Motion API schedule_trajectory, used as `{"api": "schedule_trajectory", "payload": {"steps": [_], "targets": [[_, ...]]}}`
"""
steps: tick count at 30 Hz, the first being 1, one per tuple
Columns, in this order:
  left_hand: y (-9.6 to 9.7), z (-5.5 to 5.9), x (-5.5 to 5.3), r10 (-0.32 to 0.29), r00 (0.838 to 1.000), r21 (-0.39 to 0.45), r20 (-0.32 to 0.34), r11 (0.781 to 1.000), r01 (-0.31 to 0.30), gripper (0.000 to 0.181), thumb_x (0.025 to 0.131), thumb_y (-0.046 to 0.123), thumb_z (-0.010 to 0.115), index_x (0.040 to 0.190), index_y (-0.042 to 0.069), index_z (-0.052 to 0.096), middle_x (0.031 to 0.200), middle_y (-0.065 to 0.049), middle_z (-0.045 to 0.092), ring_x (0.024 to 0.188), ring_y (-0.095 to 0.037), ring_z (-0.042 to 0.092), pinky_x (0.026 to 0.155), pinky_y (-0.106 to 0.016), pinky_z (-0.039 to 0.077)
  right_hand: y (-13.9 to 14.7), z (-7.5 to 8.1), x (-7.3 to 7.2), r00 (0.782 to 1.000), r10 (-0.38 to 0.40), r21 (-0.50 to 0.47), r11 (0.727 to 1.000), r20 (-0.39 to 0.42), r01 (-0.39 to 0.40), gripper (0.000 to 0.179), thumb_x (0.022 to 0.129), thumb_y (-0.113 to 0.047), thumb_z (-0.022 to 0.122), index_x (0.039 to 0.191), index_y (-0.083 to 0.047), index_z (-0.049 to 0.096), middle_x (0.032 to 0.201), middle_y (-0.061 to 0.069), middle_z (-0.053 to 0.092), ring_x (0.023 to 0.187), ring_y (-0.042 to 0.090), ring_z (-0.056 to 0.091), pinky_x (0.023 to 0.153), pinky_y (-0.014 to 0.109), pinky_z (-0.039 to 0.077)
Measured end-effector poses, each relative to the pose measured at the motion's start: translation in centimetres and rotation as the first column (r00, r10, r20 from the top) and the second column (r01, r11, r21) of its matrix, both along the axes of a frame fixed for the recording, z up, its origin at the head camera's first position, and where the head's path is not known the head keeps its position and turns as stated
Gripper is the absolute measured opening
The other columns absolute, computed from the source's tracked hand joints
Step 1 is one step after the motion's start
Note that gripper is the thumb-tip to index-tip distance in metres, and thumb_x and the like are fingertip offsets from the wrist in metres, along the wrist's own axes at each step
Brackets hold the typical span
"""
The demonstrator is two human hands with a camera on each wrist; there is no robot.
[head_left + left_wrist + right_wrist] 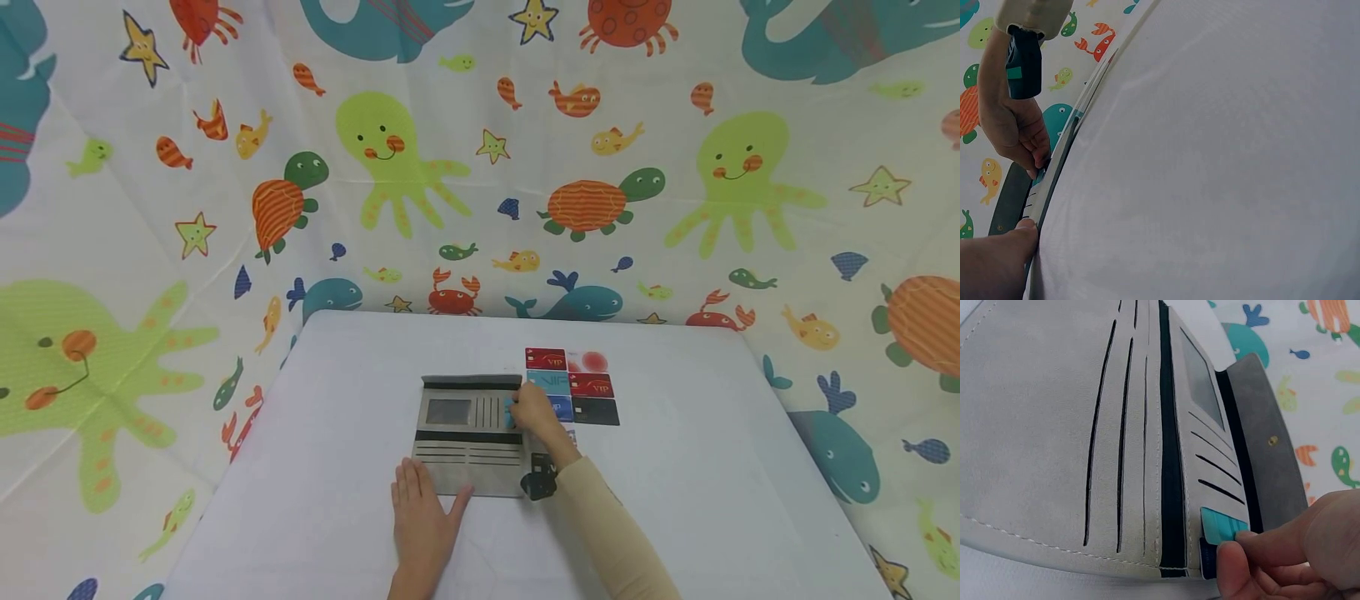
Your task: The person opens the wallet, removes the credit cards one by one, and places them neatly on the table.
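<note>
A grey wallet lies unfolded on the white table, with rows of card slots, a clear window and a flap with a brass snap in the right wrist view. My right hand is at the end of the upper slots, its thumb and finger pinching the edge of a teal card. Right beside that card, a dark blue card shows, partly covered by my fingers. My left hand rests on the wallet's near left edge, fingers straight and thumb spread along the border.
Right of the wallet, several cards lie in two columns: red VIP cards, a white-and-red card, a light blue card, a blue card and a black card. A sea-animal cloth hangs behind the table.
</note>
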State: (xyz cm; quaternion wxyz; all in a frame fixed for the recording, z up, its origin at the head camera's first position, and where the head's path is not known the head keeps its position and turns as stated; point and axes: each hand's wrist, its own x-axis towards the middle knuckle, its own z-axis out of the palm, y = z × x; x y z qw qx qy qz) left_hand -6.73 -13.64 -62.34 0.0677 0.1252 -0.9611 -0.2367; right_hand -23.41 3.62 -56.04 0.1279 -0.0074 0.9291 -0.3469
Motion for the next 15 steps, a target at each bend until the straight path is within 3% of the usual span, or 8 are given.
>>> {"api": "schedule_trajectory", "payload": {"steps": [4, 10, 15], "targets": [[0.0, -0.1, 0.0, -0.003, 1.000, 0.004, -0.005, 1.000, 0.003, 0.106, 0.086, 0.063, 0.066, 0.148, -0.015, 0.032, 0.159, -0.034, 0.025, 0.151, -0.047, 0.022, 0.123, -0.059, 0.021, 0.3, -0.4, -0.2, 1.000, -0.011, -0.006, 1.000, -0.006, 0.011, 0.013, 0.091, 0.000, 0.061, 0.095, 0.009, 0.071, 0.071, 0.010, 0.064, 0.055, 0.013, 0.057, 0.047, 0.019, 0.043], [-0.1, -0.4, -0.1, 0.002, 1.000, -0.005, -0.005, 1.000, -0.002, 0.106, 0.085, 0.064, 0.066, 0.149, -0.015, 0.032, 0.160, -0.033, 0.025, 0.151, -0.047, 0.023, 0.123, -0.059, 0.021, 1.0, -0.3, -0.2, 0.999, -0.035, -0.026, 0.999, 0.007, 0.035, 0.030, 0.090, 0.000, 0.062, 0.118, 0.011, 0.064, 0.098, 0.019, 0.069, 0.067, 0.018, 0.063, 0.056, 0.024, 0.051], [-0.1, -0.3, -0.1, -0.002, 1.000, -0.003, -0.008, 1.000, 0.002, 0.106, 0.085, 0.063, 0.067, 0.149, -0.015, 0.032, 0.160, -0.034, 0.025, 0.151, -0.047, 0.023, 0.123, -0.059, 0.022, 1.4, -0.1, -0.2, 0.999, -0.032, -0.018, 0.999, 0.020, 0.032, 0.029, 0.092, -0.003, 0.061, 0.119, 0.009, 0.062, 0.102, 0.019, 0.068, 0.073, 0.020, 0.063, 0.063, 0.028, 0.054]]}}
